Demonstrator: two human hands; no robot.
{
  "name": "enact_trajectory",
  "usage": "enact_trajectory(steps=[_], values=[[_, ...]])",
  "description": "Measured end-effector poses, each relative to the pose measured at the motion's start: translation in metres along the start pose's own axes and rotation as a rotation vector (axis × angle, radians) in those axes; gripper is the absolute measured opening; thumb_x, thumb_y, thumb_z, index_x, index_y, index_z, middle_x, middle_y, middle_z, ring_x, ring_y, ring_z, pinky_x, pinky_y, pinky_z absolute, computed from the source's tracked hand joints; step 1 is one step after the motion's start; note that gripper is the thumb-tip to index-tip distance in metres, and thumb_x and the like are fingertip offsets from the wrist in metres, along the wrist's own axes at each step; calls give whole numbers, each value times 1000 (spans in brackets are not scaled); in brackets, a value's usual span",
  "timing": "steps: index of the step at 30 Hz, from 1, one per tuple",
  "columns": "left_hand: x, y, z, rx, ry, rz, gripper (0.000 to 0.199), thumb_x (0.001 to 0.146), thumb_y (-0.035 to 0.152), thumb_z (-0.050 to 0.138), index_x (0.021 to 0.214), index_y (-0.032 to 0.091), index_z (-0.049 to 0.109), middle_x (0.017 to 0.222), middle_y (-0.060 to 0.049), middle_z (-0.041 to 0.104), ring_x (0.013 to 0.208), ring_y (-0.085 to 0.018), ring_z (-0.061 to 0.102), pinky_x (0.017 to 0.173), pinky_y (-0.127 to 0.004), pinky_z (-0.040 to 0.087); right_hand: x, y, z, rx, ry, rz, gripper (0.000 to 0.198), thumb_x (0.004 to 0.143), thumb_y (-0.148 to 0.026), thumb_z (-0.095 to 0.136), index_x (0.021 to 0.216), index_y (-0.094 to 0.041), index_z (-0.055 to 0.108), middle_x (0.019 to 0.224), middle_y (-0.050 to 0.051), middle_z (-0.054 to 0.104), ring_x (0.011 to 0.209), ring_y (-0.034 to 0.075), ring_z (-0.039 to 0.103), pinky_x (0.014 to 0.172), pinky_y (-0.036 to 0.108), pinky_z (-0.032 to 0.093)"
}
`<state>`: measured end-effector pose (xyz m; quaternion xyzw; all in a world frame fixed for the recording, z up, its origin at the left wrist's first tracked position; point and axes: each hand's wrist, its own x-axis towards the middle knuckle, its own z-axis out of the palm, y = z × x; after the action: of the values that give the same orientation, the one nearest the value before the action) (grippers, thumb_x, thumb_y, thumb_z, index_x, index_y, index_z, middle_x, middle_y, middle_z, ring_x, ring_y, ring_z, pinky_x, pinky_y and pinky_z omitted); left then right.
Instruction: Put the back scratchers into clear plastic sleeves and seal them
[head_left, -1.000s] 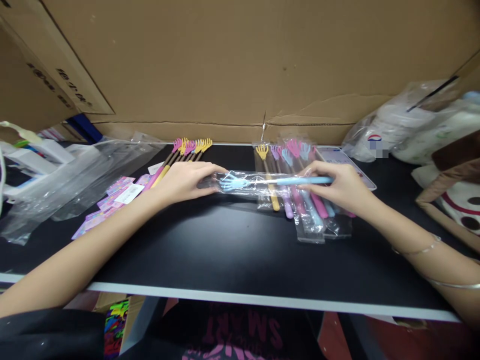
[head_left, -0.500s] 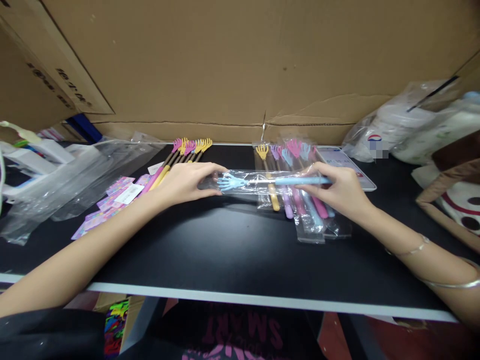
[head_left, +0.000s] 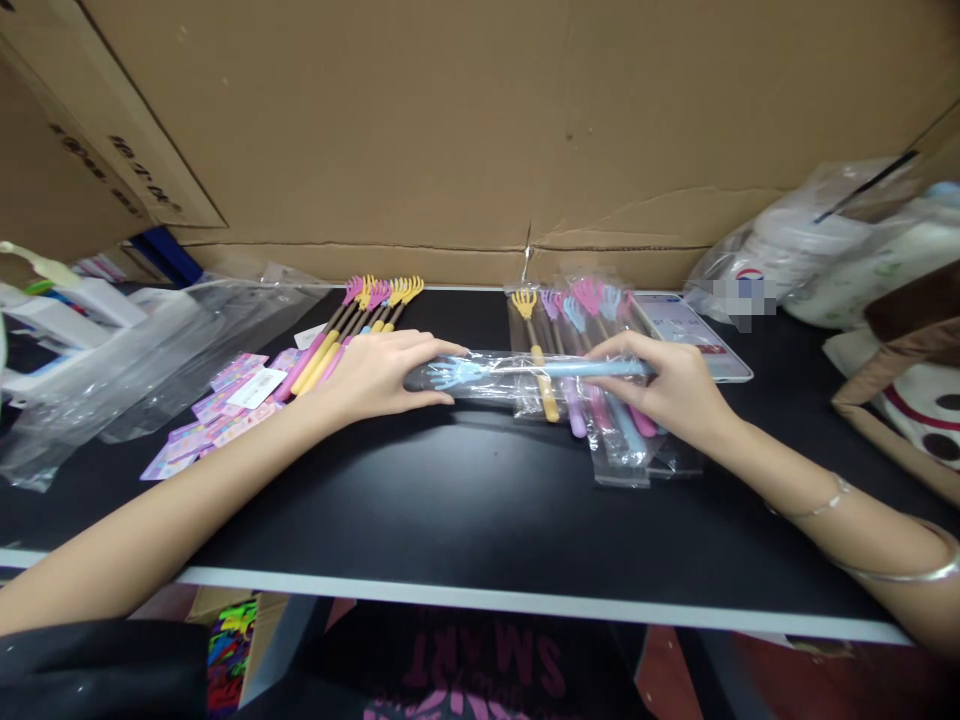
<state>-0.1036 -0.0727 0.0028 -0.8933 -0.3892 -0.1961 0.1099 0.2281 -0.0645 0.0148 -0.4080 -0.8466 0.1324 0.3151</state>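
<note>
A light-blue back scratcher in a clear plastic sleeve lies crosswise between my hands, above the black table. My left hand grips the sleeve's end by the claw, thumb and fingers on either edge. At the handle end, my right hand pinches the wrapped scratcher. Behind and below it, several bagged back scratchers in yellow, purple, pink and blue lie side by side. Beyond my left hand rest several unwrapped back scratchers, their handles partly hidden by that hand.
Pink-purple cards and empty clear sleeves lie at the left. A phone lies behind the right pile, with a bagged cup farther right. A cardboard wall closes off the black table at the back.
The wrapped blue scratcher has shifted slightly left and its claw end a little lower. Both hands have moved slightly, keeping their hold on it.
</note>
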Motion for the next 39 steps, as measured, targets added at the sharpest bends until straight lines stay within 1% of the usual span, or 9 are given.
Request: enact_trajectory(steps=[8,12,16,21,26,31,33,35,39], values=[[0,2,0,34,23,23,48,86,58,56,120,25,60,102,0,70,90,-18,67,70,-25,44,2,1,1,-59,-123,-30,22,77,-19,52,98,-22,58,62,-6,67,42,12,57,53,26,44],[0,4,0,27,13,42,48,88,57,54,122,24,59,101,-2,70,89,-18,67,69,-24,44,2,1,2,-83,-176,-40,27,77,-19,50,103,-22,57,61,-5,67,53,16,63,58,27,46],[0,5,-1,25,-8,46,48,89,56,53,124,24,58,101,-3,69,89,-18,66,67,-24,43,1,4,5,-147,-190,-80,29,81,-20,49,109,-23,57,79,-1,72,68,18,68,64,29,48],[0,6,-1,24,-20,67,47,91,55,51,123,22,58,102,-3,69,89,-18,66,66,-23,43,-1,3,8,-149,-225,-63,31,86,-22,46,116,-24,55,75,-2,69,56,15,64,59,29,47],[1,10,1,-24,-42,78,49,92,55,48,125,20,57,103,-4,69,91,-18,66,69,-24,44,-2,-4,10,-76,-166,-112,31,83,-20,48,113,-22,55,104,5,69,69,16,67,66,32,50],[1,10,3,-49,-39,60,48,92,53,48,126,20,56,104,-5,68,92,-18,66,71,-25,45,0,-8,11,-26,-90,-122,31,78,-20,55,109,-23,56,107,7,67,96,24,66,81,39,52],[1,10,3,-66,-37,34,47,92,53,50,126,21,56,105,-5,68,93,-19,66,71,-24,45,0,-9,8,49,-106,-54,32,78,-21,58,110,-23,56,106,7,67,91,24,67,78,39,54],[2,9,2,-107,-35,-4,45,91,52,53,125,23,57,107,-4,68,92,-18,66,72,-24,46,1,-10,5,179,-149,51,34,79,-24,61,112,-22,54,96,6,69,71,20,68,62,34,55],[2,3,1,-175,-2,-72,40,89,48,57,121,23,59,109,-3,68,94,-17,65,77,-24,47,2,-7,-2,421,-228,235,39,83,-34,63,116,-21,48,62,-4,62,34,12,52,31,24,39]])
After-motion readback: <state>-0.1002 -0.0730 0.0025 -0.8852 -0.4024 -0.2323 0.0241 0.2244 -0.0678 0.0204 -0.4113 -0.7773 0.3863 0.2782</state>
